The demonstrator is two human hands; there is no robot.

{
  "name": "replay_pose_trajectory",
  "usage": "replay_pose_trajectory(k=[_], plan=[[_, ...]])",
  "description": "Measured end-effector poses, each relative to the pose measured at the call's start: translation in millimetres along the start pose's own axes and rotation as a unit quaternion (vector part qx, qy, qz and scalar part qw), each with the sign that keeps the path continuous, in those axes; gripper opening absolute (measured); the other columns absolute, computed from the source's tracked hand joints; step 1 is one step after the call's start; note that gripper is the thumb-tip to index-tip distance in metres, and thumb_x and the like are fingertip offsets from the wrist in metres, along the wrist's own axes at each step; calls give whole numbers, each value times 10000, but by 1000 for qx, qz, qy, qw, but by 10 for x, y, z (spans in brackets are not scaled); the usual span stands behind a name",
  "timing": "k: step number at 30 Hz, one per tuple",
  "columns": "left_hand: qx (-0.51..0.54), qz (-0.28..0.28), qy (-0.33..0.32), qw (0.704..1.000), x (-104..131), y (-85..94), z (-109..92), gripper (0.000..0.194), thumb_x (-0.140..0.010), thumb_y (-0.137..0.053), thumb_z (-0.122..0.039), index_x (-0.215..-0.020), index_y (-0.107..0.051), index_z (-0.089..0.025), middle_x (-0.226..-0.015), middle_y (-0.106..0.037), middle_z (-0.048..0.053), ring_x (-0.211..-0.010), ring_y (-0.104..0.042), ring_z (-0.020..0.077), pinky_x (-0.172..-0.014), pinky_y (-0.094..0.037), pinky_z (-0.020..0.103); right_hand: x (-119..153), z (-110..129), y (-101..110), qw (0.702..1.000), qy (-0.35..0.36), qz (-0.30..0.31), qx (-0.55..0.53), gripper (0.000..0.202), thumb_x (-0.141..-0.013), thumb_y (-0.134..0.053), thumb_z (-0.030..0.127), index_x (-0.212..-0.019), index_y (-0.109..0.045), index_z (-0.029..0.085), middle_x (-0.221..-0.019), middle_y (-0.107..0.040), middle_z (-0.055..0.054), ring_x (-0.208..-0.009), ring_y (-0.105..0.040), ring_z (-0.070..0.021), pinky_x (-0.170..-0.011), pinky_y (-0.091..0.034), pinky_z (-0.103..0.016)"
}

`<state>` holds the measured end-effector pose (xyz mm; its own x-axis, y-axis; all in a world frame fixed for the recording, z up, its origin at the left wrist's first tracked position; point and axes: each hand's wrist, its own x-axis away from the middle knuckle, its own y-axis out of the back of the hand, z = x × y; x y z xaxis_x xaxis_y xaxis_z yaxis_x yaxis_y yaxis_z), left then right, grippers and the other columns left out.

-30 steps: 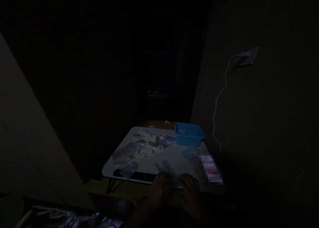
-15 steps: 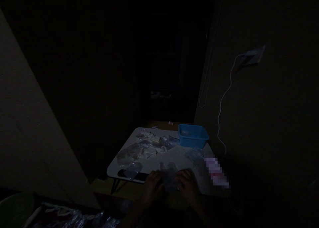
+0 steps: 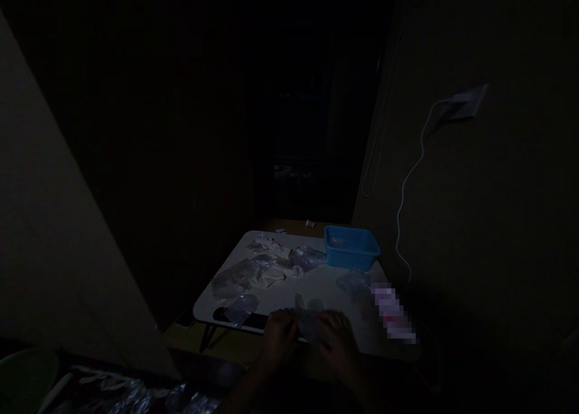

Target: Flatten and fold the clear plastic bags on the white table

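Observation:
In dim light, a thin see-through plastic bag (image 3: 307, 324) stretches between my two hands at the near edge of the white folding table (image 3: 322, 288). My left hand (image 3: 280, 334) pinches its left side with curled fingers. On the opposite side my right hand (image 3: 337, 337) grips the bag, fingers bent over it. The bag's far end splits into two pale flaps that rise above the tabletop. Left of my left hand, a small clear plastic piece (image 3: 242, 309) lies across a dark slot along the table's edge.
Crumpled clear and whitish plastic bags (image 3: 271, 274) spread over the table's left half. A blue plastic basket (image 3: 351, 258) stands at the back right. Another clear bag (image 3: 355, 280) and a blurred-out pinkish item (image 3: 392, 312) lie nearer. A white cord (image 3: 400, 206) hangs along the right wall.
The bag's far flaps have sunk and look shorter between my hands. Both hands have shifted slightly while keeping their grip. The rest of the table looks the same.

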<state>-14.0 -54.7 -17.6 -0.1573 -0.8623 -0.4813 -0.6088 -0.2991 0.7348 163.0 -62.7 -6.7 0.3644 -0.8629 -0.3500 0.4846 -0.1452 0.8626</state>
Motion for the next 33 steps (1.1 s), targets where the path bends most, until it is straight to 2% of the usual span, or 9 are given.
replay_pose_trajectory(k=[2,5,7,10,15,21,26,29,33], plan=[[-8,2,-11,1000,6,-1,-9,244,-727,-432,-148,-832,-646,-201,-884,-659,54,-819,-588,209,-737,-431,356,-24,36,16,1000,-4,2,-17,381,-624,-435,58,-909,-620,231,-1021,-588,-6,-986,-457,-177,-876,-329,-290],[-24,14,-36,999,15,14,-23,279,-708,-465,-136,-918,-627,-224,-925,-646,43,-850,-570,216,-744,-414,361,-51,57,41,999,9,-8,-47,392,-609,-416,1,-838,-636,232,-961,-598,1,-940,-466,-163,-827,-352,-258],[-33,24,-43,998,14,25,-29,241,-723,-476,-138,-860,-643,-246,-869,-651,28,-819,-568,208,-726,-405,353,-66,43,47,998,7,-19,-58,385,-618,-418,-4,-822,-643,232,-931,-604,-5,-922,-469,-167,-812,-355,-262],[-39,26,-38,998,1,23,-24,190,-763,-480,-179,-752,-660,-240,-836,-647,28,-809,-563,196,-729,-391,343,-99,-13,38,998,-7,-11,-62,327,-661,-424,38,-802,-654,224,-872,-625,-17,-875,-492,-172,-787,-365,-275],[-55,46,-6,997,-61,13,-34,174,-788,-492,-276,-771,-655,-219,-889,-620,33,-862,-527,198,-744,-365,343,-191,-152,-43,995,-61,-22,-74,244,-721,-427,182,-796,-660,180,-793,-644,-62,-780,-541,-182,-707,-408,-280],[-95,88,40,991,-193,33,-102,237,-832,-411,-273,-796,-631,-194,-863,-615,38,-880,-508,199,-747,-334,339,-304,-312,-248,970,-113,-44,-210,368,-677,-429,205,-1006,-589,171,-839,-656,-52,-691,-583,-167,-637,-472,-267],[-83,87,38,992,-254,-7,-56,214,-812,-399,-200,-849,-607,-170,-908,-618,49,-906,-508,193,-770,-325,333,-395,-372,-283,972,-113,-49,-203,396,-659,-449,211,-1032,-579,183,-970,-636,-62,-858,-582,-193,-759,-464,-295],[-82,82,41,992,-268,-35,-36,218,-806,-388,-182,-853,-600,-167,-910,-619,49,-913,-510,189,-775,-329,323,-425,-384,-282,973,-105,-28,-203,397,-655,-457,207,-1034,-575,196,-972,-638,-49,-858,-584,-187,-759,-463,-284],[-127,72,58,988,-285,-49,-59,215,-807,-394,-231,-842,-598,-168,-872,-615,54,-907,-505,213,-754,-342,332,-433,-383,-309,978,-118,-43,-166,432,-642,-454,174,-1062,-557,180,-1026,-615,-67,-874,-579,-186,-775,-452,-278]])
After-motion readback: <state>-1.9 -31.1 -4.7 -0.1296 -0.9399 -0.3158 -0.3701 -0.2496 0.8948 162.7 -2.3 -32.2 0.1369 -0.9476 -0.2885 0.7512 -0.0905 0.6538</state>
